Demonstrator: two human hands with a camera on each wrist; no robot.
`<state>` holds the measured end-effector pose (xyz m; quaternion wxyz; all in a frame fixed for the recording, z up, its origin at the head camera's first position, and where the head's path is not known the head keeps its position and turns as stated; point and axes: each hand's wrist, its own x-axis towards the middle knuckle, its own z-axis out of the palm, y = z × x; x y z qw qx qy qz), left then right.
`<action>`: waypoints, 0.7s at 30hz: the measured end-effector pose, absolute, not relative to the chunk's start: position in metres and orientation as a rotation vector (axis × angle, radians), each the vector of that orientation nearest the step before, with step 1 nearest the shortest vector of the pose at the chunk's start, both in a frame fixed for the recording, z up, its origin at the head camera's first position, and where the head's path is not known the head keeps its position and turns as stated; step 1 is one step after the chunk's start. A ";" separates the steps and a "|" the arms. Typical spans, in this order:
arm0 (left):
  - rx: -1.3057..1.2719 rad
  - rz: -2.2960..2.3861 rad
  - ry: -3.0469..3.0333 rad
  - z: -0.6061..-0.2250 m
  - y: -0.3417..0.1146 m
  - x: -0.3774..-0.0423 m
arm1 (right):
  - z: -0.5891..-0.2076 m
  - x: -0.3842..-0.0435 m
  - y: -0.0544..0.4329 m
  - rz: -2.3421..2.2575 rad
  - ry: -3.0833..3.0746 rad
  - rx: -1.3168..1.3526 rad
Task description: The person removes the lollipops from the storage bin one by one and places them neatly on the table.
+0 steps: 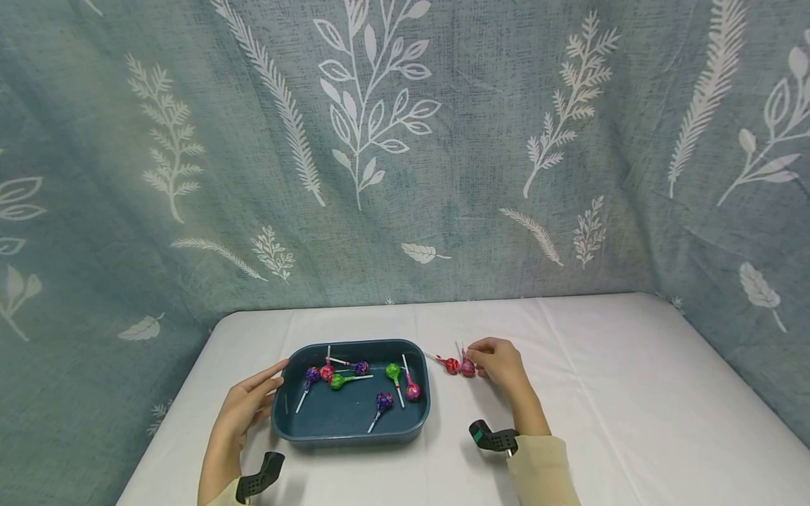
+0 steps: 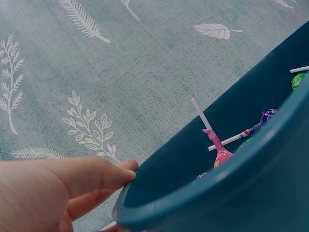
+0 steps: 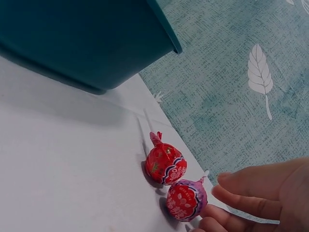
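A dark teal tub (image 1: 348, 441) stands on the white table with several wrapped lollipops inside, among them a green lollipop (image 1: 393, 371) and a purple lollipop (image 1: 384, 401). My left hand (image 1: 243, 407) touches the tub's left end, fingertips at its rim (image 2: 126, 205). To the right of the tub, a red lollipop (image 3: 165, 163) and a pink-purple lollipop (image 3: 187, 200) lie side by side on the cloth. My right hand (image 1: 503, 364) is at the pink-purple one, its fingertips beside the candy and stick. A lower finger seems to touch the candy; no firm grip shows.
The white cloth (image 1: 607, 393) covers the table on both sides of the tub. Behind it hangs a grey-green curtain (image 1: 468, 232) with white leaf prints. Each wrist wears a black camera strap, such as the right one (image 1: 493, 437).
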<state>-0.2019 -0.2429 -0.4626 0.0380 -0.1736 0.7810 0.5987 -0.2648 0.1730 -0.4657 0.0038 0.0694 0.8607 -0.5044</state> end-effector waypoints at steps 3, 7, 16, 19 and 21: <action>-0.537 1.835 2.395 -0.463 -0.243 -0.201 | -0.464 -0.263 0.173 -1.591 2.702 0.220; -0.541 1.830 2.396 -0.464 -0.243 -0.201 | -0.462 -0.261 0.173 -1.595 2.721 0.237; -0.546 1.828 2.388 -0.465 -0.242 -0.201 | -0.460 -0.261 0.172 -1.643 2.750 0.272; -0.547 1.828 2.388 -0.464 -0.242 -0.201 | -0.459 -0.262 0.171 -1.661 2.754 0.258; -0.550 1.824 2.391 -0.464 -0.242 -0.201 | -0.458 -0.263 0.170 -1.670 2.753 0.256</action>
